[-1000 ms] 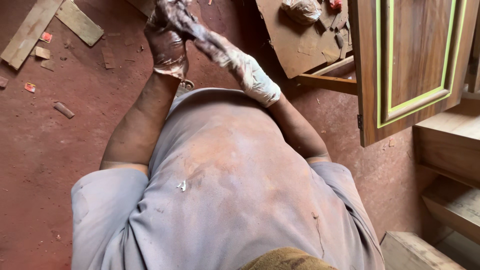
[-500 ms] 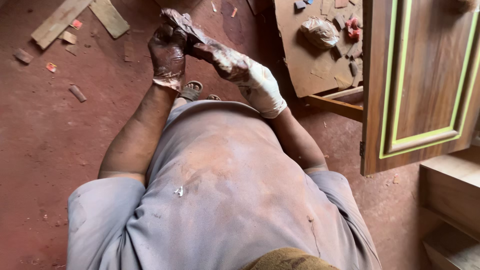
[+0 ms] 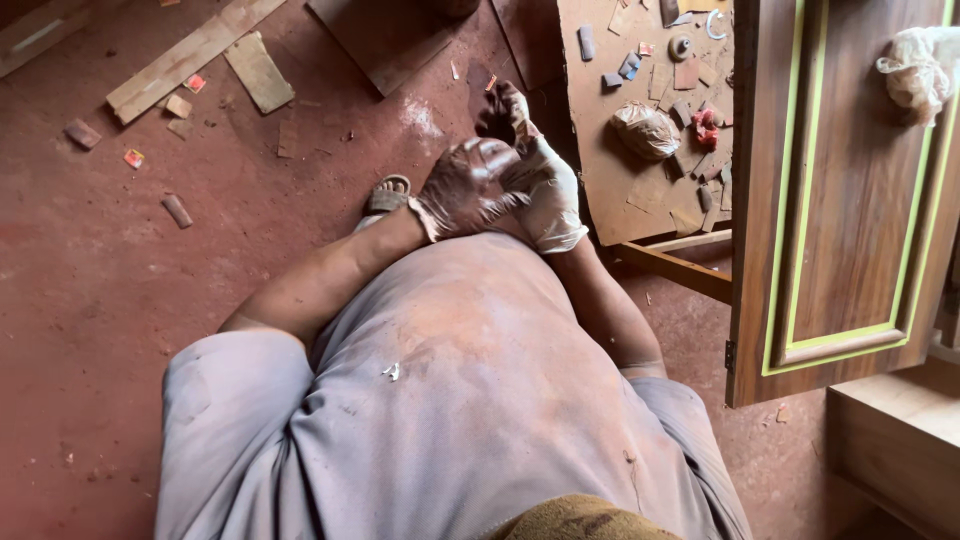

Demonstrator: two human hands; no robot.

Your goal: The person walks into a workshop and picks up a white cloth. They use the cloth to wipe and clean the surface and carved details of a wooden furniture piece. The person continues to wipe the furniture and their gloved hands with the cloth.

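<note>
Head view | L hand (image 3: 462, 190) & R hand (image 3: 540, 180) gloved, clasped by belly

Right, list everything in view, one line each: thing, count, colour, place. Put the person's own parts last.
Floor: one, red-brown and dusty, across the left.
Planks: at least two, pale wood, top left on the floor.
Small scraps: several, red and tan, scattered near the planks.
Board: one, brown, top middle, holding small bits and a crumpled bag.
Door panel: one, dark wood with a lime-green border line, right.
Crumpled plastic: one, whitish, on the door panel's upper right.
Sandal: one visible, grey, on the floor by the hands.
Shirt: one, grey, dust-stained, centre bottom.
Left hand: brown-stained glove, touching the right.
Right hand: whiter glove, against the left.
</note>
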